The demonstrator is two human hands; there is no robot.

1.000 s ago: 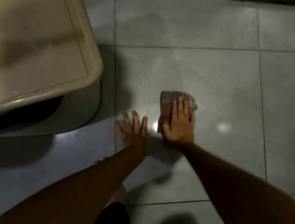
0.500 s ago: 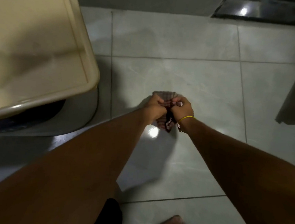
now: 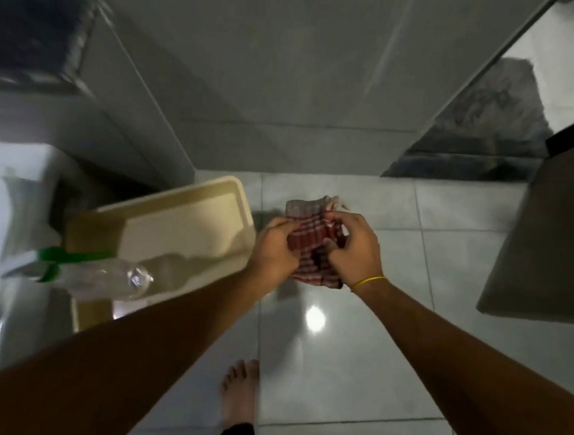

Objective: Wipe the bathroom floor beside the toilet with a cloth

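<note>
Cloth [image 3: 311, 243]: red and white checked, bunched up and held in the air above the floor, between the 2 hands, in front of the person's chest line.
Left hand [image 3: 272, 250]: arm stretched forward from the lower left; back of the hand faces up; fingers curled closed on the cloth's left edge, thumb side pinching the fabric.
Right hand [image 3: 355, 250]: arm stretched forward from the lower right; fingers bent and closed on the cloth's right side, knuckles up. A thin yellow band [image 3: 368, 281] circles the wrist.
Cloth against fingers: the fabric spans the gap between the 2 hands; its top edge rises past the fingertips and its lower edge hangs below the palms, near the right wrist.
Floor [image 3: 353, 360]: pale glossy tiles with grey grout lines; a round light reflection sits just below the hands.
Toilet lid [image 3: 181, 229]: cream coloured, closed, to the left of the hands, near the left hand.
Bottle [image 3: 102, 276]: clear plastic with a green collar, lying in front of the lid at the left; blurred.
Feet: 1 bare foot [image 3: 239, 392] on the tiles below the hands; the toes of another at the bottom edge.
</note>
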